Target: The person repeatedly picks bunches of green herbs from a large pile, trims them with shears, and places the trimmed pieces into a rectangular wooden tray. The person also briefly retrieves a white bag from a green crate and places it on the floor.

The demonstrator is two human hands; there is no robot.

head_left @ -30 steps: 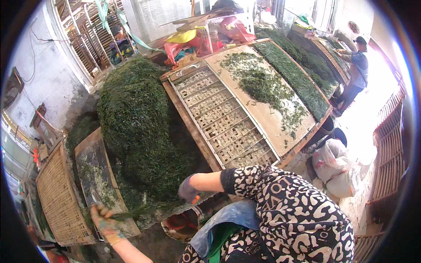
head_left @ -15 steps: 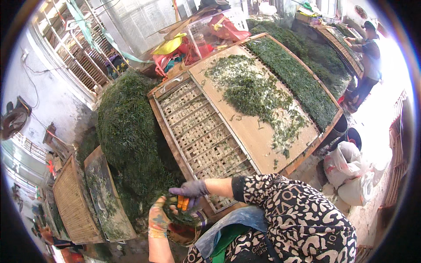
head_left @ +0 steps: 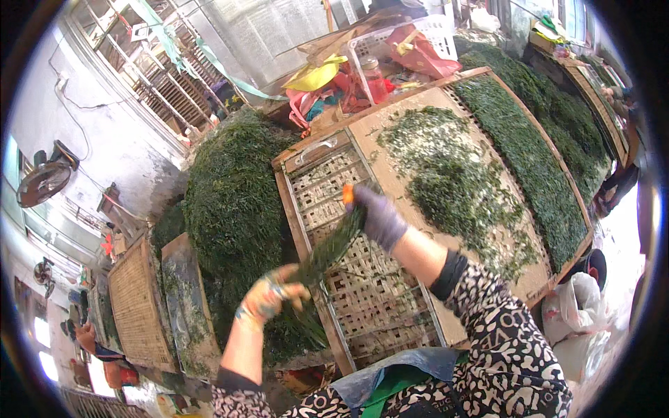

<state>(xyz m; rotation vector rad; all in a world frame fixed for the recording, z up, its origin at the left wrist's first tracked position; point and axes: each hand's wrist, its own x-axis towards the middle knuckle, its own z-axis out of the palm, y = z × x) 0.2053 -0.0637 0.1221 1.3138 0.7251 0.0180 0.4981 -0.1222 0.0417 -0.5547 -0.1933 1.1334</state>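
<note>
Head view: clutching green bunch point(head_left: 334, 247) over slatted frame point(head_left: 376, 279) in right hand point(head_left: 380, 217); spreading fingers of left hand point(head_left: 272, 296) by its lower end, can't tell if touching. Since parted from working together beside heap point(head_left: 233, 188), apparently shifting work across to frame

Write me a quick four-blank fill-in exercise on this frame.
The right hand wears a ____ glove.
The bundle it grips is ____ in colour.
The nearer tall heap lies to the ____ of the slatted frame.
The white basket stands to the ____ of the yellow item.

Missing: purple; green; left; right.
</note>
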